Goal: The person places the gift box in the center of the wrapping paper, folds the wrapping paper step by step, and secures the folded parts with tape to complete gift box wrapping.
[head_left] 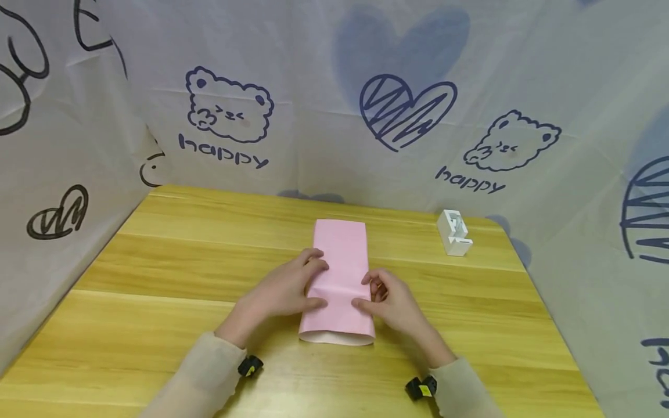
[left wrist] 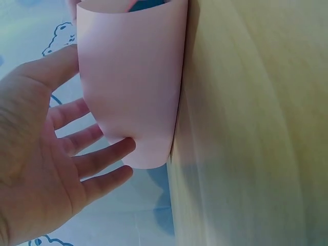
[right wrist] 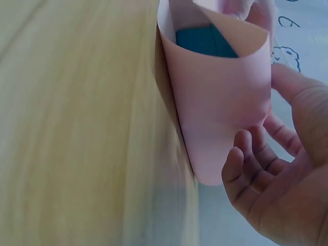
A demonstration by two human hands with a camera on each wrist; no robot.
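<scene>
Pink paper (head_left: 341, 249), white on its inner side, lies lengthwise on the table as a flattened tube. A crease crosses it between the two hands. My left hand (head_left: 284, 285) touches its left side, thumb and fingertips on top, the fingers spread and loosely bent. At the right edge, the thumb and index finger of my right hand (head_left: 395, 303) touch the paper, while the other fingers curl loosely beside it. Through the near opening, a flat teal thing (right wrist: 199, 41) shows inside in the right wrist view; most of it is hidden by the paper.
A small white tape dispenser-like holder (head_left: 453, 233) stands at the back right of the wooden table (head_left: 172, 273). Pale cloth (head_left: 319, 116) with drawn bears and hearts hangs behind and along the sides of the table.
</scene>
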